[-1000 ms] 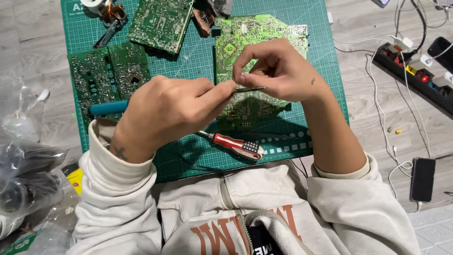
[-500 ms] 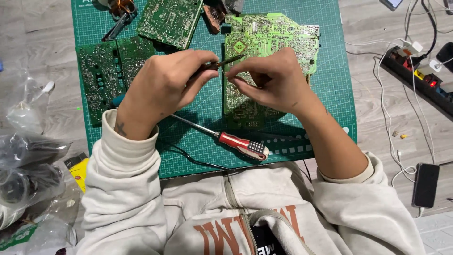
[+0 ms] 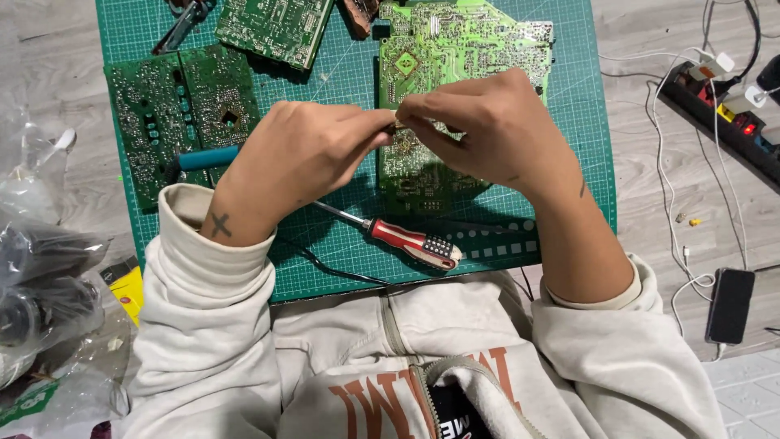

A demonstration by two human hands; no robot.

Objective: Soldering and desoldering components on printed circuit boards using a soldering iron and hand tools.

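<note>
Now your two hands meet above the bright green board (image 3: 455,57), which lies on the green cutting mat (image 3: 585,162) on the surface. Your left hand (image 3: 305,158) is closed around a thin dark tool, and its tip comes out at the fingertips; the teal handle (image 3: 210,158) behind the hand may belong to it, but I cannot tell for sure. Your right hand (image 3: 487,134) is closed in a pinch on a very small pale part (image 3: 397,123), just where the tool tip touches it. I judge this part is very light and easy to lose, so hold it by its sides with the fingertips only, and not press hard, because small legs can bend. The board under it looks stiff and flat, but its solder side is rough and can scratch; better to take it by the edges. Near your wrists lies a screwdriver (image 3: 406,241) with a red grip, with its shaft pointing under your left hand, so it can roll or catch your sleeve. Two darker boards (image 3: 183,114) lie on the left, and another board (image 3: 272,28) at the top. On the floor at right are a power strip (image 3: 723,114), white cables and a phone (image 3: 729,305), well apart from the mat. Plastic bags (image 3: 41,284) lie at left.
</note>
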